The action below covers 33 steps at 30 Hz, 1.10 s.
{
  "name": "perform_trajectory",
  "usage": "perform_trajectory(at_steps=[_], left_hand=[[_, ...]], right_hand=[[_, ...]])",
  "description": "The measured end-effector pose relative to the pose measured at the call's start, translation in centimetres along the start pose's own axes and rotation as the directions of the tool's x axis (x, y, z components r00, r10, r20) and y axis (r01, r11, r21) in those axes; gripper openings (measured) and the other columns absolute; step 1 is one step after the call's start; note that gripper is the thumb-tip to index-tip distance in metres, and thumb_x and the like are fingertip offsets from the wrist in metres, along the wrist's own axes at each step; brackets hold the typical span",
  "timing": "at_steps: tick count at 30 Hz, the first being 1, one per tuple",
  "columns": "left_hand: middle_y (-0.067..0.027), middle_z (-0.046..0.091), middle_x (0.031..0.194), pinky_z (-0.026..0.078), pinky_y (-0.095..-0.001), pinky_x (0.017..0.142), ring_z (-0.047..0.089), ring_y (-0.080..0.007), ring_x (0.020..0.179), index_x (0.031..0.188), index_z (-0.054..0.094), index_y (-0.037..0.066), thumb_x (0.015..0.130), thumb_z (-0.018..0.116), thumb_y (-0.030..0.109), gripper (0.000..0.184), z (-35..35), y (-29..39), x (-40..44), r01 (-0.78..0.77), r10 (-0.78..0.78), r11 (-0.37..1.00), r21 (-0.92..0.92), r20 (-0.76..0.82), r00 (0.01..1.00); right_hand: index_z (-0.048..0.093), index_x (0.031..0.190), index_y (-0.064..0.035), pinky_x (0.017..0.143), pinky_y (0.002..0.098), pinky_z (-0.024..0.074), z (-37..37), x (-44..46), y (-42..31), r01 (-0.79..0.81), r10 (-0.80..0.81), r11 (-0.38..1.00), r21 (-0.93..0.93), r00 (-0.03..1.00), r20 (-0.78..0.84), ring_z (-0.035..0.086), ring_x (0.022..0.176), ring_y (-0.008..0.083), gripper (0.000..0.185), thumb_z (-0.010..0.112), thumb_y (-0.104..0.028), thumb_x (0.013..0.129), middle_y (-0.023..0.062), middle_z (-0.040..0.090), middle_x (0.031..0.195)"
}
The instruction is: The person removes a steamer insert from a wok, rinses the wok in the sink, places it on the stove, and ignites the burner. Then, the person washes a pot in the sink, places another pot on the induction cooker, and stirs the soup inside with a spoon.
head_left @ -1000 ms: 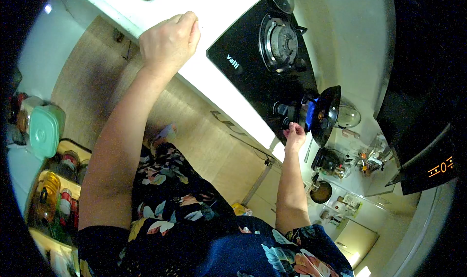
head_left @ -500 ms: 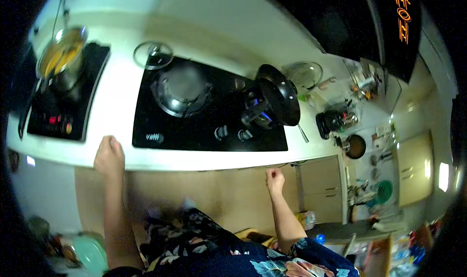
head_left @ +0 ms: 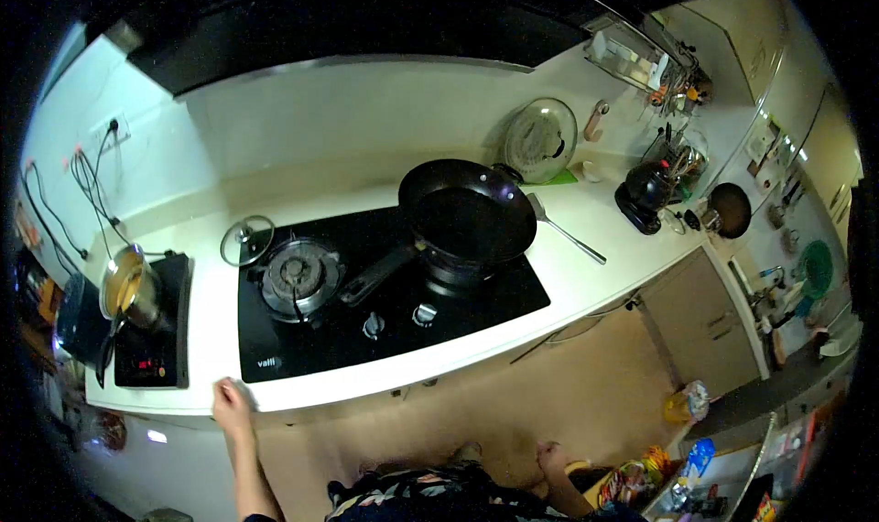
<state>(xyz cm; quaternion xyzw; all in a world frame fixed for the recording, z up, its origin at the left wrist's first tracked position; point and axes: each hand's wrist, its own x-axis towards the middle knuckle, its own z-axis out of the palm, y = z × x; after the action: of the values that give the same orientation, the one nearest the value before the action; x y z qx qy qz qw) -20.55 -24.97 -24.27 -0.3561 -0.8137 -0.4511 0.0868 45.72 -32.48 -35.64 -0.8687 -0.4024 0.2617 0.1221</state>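
My left hand [head_left: 231, 405], fingers curled into a fist, is at the front edge of the counter [head_left: 212, 325], between the two cooktops. Nothing shows in it. Lower down and away from the counter hangs my right hand [head_left: 550, 458], loosely closed, with nothing visible in it. A black frying pan [head_left: 458, 212] stands on the right burner of the black gas stove [head_left: 366, 353], its handle pointing to the front left. The left burner [head_left: 298, 275] is bare. On the induction cooker [head_left: 174, 339] at the left sits a steel pot [head_left: 142, 307] with yellowish contents.
A small glass lid [head_left: 247, 240] lies behind the left burner. A larger glass lid [head_left: 540, 142] leans against the wall, near a metal spatula [head_left: 575, 235]. Further right are a black kettle [head_left: 645, 188] and another pan [head_left: 731, 211]. A range hood [head_left: 366, 27] hangs above.
The view has turned and tilted, so the range hood and wall now show more. My right hand has dropped lower. My left hand stays by the counter edge, still curled.
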Motion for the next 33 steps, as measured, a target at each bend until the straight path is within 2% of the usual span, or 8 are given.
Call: perform_trajectory(at_steps=[3,5,6,8,11,13,23,33], left_hand=[[-0.0072,0.06,0.068,0.044,-0.0304,0.057,0.054,-0.014,0.062,0.084,0.065,0.002,0.097,0.047,0.023,0.03,1.0,9.8,-6.8,0.09,0.006,0.978,-0.189,0.455,0.891],[-0.0162,0.067,0.078,0.05,-0.0363,0.062,0.064,-0.0244,0.066,0.087,0.068,0.003,0.096,0.049,0.029,0.033,3.5,15.5,-11.4,-0.172,0.328,0.935,-0.31,0.574,0.75],[-0.0187,0.068,0.083,0.052,-0.0408,0.068,0.067,-0.0297,0.074,0.09,0.068,0.005,0.095,0.05,0.032,0.034,6.3,15.0,-13.8,-0.398,0.262,0.915,-0.063,0.843,0.47],[-0.0172,0.068,0.087,0.053,-0.0416,0.07,0.067,-0.0303,0.076,0.097,0.067,0.007,0.095,0.049,0.032,0.03,8.6,21.6,-17.1,-0.531,0.469,0.788,-0.313,0.864,0.185],[-0.0137,0.065,0.098,0.052,-0.0426,0.072,0.065,-0.0306,0.084,0.104,0.063,0.009,0.094,0.049,0.025,0.024,10.7,31.3,-20.7,-0.495,0.493,0.702,-0.512,0.851,-0.181],[-0.0121,0.062,0.104,0.052,-0.0428,0.074,0.063,-0.0303,0.091,0.106,0.061,0.008,0.094,0.048,0.021,0.023,13.8,33.9,-23.6,-0.478,0.523,0.637,-0.605,0.794,-0.309],[-0.0151,0.06,0.106,0.048,-0.044,0.083,0.059,-0.0317,0.097,0.111,0.055,0.003,0.096,0.045,0.019,0.024,24.9,44.5,-38.0,-0.344,0.283,0.426,-0.837,0.484,-0.828],[-0.0169,0.056,0.104,0.045,-0.0388,0.086,0.055,-0.0295,0.1,0.112,0.058,0.002,0.096,0.044,0.02,0.027,34.9,55.4,-46.6,-0.06,0.259,0.397,-0.916,0.175,-0.95]], right_hand=[[0.066,0.083,0.0003,0.054,0.0385,0.0474,0.1,4.4,6.4,-0.094,0.186,0.898,-0.43,0.966,0.179,0.057,0.053,0.0249,0.044,0.055,-0.041,0.09,0.014,0.062,0.065],[0.066,0.09,-0.0013,0.052,0.0394,0.0466,-2.1,4.8,10.4,0.321,-0.07,0.695,-0.644,0.921,0.383,0.058,0.055,0.0241,0.046,0.049,-0.044,0.093,0.0121,0.063,0.066],[0.065,0.092,-0.0018,0.051,0.0395,0.0463,-3.0,5.4,11.5,0.414,-0.065,0.598,-0.686,0.879,0.473,0.058,0.055,0.0236,0.044,0.048,-0.043,0.094,0.0117,0.063,0.066],[0.064,0.097,-0.0024,0.05,0.0391,0.0456,-5.2,6.7,11.8,0.516,0.048,0.473,-0.714,0.794,0.606,0.058,0.056,0.0225,0.04,0.048,-0.039,0.096,0.0112,0.063,0.067],[0.062,0.1,-0.0001,0.049,0.037,0.0443,-9.9,7.7,8.9,-0.38,0.395,0.916,-0.128,0.798,0.456,0.057,0.056,0.0214,0.031,0.052,-0.029,0.096,0.0125,0.062,0.068],[0.061,0.1,0.002,0.049,0.0353,0.044,-12.5,8.7,9.2,-0.661,0.51,0.674,0.33,0.74,0.44,0.056,0.056,0.0207,0.027,0.056,-0.024,0.094,0.0134,0.062,0.071],[0.062,0.099,0.0027,0.05,0.0352,0.0447,-18.7,7.6,18.8,-0.537,0.437,0.668,0.515,0.843,0.313,0.056,0.057,0.0204,0.026,0.056,-0.023,0.094,0.0131,0.062,0.072],[0.062,0.098,0.0033,0.051,0.0352,0.0453,-24.2,10.1,19.3,-0.559,0.598,0.507,0.656,0.776,0.199,0.057,0.058,0.0201,0.026,0.056,-0.021,0.094,0.0128,0.063,0.073]])
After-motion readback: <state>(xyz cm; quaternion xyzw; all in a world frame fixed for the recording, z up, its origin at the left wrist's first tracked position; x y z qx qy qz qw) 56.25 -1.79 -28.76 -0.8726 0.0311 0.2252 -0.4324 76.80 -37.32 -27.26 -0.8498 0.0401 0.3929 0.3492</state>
